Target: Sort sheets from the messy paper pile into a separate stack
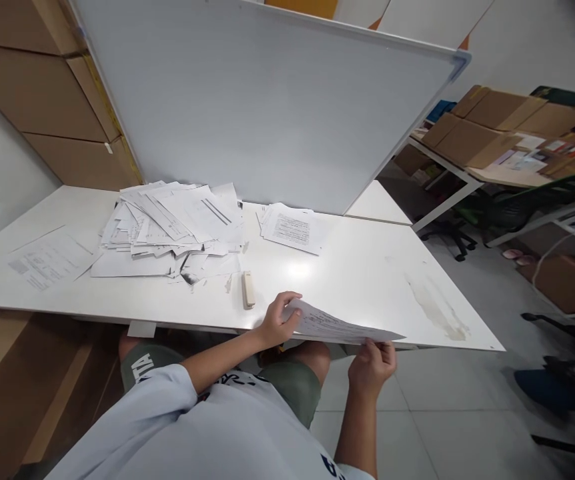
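Paper sheet [337,325] was grasped by left hand [278,321] and right hand [373,369] — both closed on its edges — near what looked like a stapler [248,289] on the white table [367,280].

The head camera is looking forward and down over the person's chest [192,427]. It is framing the left hand [278,321], right hand [372,368] and white table [367,280] from close above.

Paper heap [172,227] on table [367,280], whiteboard [247,100] behind

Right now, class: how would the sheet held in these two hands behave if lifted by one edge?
Probably floppy: the sheet looks thin and seems to bow between the left hand and right hand. It is likely very light. Sheets from the pile may slip too, since they lie loose and askew.
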Available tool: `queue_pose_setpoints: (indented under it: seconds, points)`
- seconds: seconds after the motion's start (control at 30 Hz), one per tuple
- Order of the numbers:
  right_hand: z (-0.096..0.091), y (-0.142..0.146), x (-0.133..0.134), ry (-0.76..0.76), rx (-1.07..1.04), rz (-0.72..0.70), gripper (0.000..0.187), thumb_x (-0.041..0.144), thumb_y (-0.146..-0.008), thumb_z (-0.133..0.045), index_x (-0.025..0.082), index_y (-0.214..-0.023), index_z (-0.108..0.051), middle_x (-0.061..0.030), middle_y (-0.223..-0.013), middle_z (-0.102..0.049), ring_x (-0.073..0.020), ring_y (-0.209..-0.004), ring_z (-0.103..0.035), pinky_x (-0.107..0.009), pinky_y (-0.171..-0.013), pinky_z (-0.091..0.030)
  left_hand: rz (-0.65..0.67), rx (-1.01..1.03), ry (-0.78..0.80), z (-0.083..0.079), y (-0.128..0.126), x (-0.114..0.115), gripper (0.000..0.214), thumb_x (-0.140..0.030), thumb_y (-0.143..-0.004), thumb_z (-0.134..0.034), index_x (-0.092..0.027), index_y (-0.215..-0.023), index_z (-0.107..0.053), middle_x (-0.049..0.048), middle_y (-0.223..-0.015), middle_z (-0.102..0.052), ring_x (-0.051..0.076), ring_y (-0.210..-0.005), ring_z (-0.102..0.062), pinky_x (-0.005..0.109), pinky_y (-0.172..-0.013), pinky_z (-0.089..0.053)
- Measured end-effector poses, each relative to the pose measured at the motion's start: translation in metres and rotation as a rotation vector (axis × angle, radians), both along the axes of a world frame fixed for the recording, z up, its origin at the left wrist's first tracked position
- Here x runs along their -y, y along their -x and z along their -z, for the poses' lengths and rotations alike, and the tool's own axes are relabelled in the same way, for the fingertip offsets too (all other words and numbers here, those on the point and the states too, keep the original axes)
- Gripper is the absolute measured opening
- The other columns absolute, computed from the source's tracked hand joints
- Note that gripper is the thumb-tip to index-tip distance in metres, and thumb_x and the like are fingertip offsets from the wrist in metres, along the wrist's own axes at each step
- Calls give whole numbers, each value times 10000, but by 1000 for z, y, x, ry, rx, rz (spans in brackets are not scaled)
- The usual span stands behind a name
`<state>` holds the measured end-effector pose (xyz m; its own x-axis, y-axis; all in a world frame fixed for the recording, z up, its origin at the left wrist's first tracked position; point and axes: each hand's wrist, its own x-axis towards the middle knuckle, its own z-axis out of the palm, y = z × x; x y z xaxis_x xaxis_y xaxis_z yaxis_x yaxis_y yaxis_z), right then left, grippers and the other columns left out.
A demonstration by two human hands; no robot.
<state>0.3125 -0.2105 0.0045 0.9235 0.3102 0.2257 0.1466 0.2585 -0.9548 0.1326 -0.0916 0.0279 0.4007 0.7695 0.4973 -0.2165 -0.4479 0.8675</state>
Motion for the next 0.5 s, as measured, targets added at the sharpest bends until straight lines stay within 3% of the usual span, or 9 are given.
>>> queue_pose_setpoints:
  seconds: [0.1, 0.17, 0.3, 0.4, 0.5]
  points:
    - [-10, -7, 21, 219, 18, -148, 250, 402, -705, -706, 211, -828, -600, 7, -725, -596, -172, -681, -544, -290, -634, -440, 13, 17, 121, -4, 24, 17, 388, -434, -940, -499, -213, -1253, -443, 55, -935, -607, 154, -778, -583, 281, -716, -486]
    - [-18, -10, 28, 424, -6, -353, 327, 453, -704, -729, 206, -900, -644, -28, -775, -658, -200, -711, -589, -294, -618, -456, -9, -16, 212, -4, 44, 25, 427, -416, -934, -512, -216, -1295, -404, -8, -788, -559, 118, -651, -518, 242, -633, -442]
    - [-22, -4, 22, 698, -107, -699, 410, 533, -698, -723, 209, -944, -673, -60, -819, -707, -235, -722, -633, -306, -598, -479, -147, -221, 390, 3, 84, 23, 376, -274, -894, -516, -212, -1256, -439, -68, -675, -452, 94, -561, -426, 209, -560, -360]
    - [-17, 4, 10, 746, -173, -755, 422, 548, -662, -727, 207, -903, -661, -42, -756, -698, -211, -638, -614, -290, -546, -455, -156, -442, 494, 6, 101, 16, 355, -207, -856, -498, -204, -1210, -484, -64, -671, -481, 107, -576, -475, 222, -589, -389]
    - [-12, 10, 3, 754, -204, -743, 426, 535, -624, -731, 204, -879, -646, -23, -681, -678, -188, -569, -587, -272, -501, -425, -150, -663, 469, 0, 103, 12, 466, -209, -852, -516, -216, -1314, -452, -30, -785, -572, 125, -621, -528, 250, -638, -430]
